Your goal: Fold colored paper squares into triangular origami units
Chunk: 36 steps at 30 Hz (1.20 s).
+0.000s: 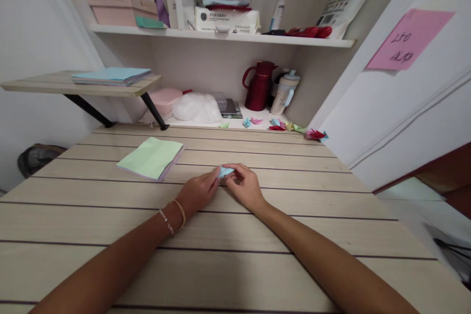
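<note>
A small piece of folded light-blue paper (224, 171) is held between my two hands over the middle of the slatted table (228, 235). My left hand (200, 190) pinches its left end, with two bracelets round the wrist. On the other side, the fingertips and thumb of my right hand (246, 185) close on the right end. The fingers cover part of the paper, so its full shape is hidden. To the left of my hands lies a stack of square paper (151, 157), pale green on top.
Several small folded paper pieces (287, 126) sit along the table's back edge. Behind them stand a dark red jug (259, 87) and a pale tumbler (284, 93). A raised side shelf (55, 81) at left carries blue-topped paper (112, 75). A white plastic bag (196, 108) lies at the back.
</note>
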### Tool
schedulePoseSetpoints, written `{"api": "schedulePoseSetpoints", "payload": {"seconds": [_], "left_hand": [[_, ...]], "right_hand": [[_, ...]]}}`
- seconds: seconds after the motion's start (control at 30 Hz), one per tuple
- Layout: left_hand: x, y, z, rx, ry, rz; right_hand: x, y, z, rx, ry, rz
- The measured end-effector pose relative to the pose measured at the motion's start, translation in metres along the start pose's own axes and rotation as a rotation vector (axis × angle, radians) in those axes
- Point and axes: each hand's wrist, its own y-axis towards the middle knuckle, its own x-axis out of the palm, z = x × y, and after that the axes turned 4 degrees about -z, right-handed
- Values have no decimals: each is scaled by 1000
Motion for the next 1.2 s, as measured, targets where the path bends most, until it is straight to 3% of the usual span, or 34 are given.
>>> {"api": "schedulePoseSetpoints", "payload": {"seconds": [0.17, 0.27, 0.4, 0.53, 0.67, 0.93, 1.2], "left_hand": [[-1, 1, 3, -9, -18, -16], [0, 2, 6, -110, -131, -6], [0, 5, 5, -345, -597, -8], [-5, 9, -1, -482, -1135, 26], [-11, 11, -4, -551, -1365, 35], [-6, 9, -1, -495, -1196, -66], [-4, 7, -1, -350, -840, -39]], "right_hand": [[1, 0, 1, -2, -42, 32], [2, -2, 2, -14, -52, 57], [1, -3, 2, -141, -131, 51], [-1, -1, -2, -233, -153, -6], [-4, 0, -5, -234, -113, -69], [-4, 5, 2, 67, 158, -58], [-5, 2, -2, -39, -41, -38]]}}
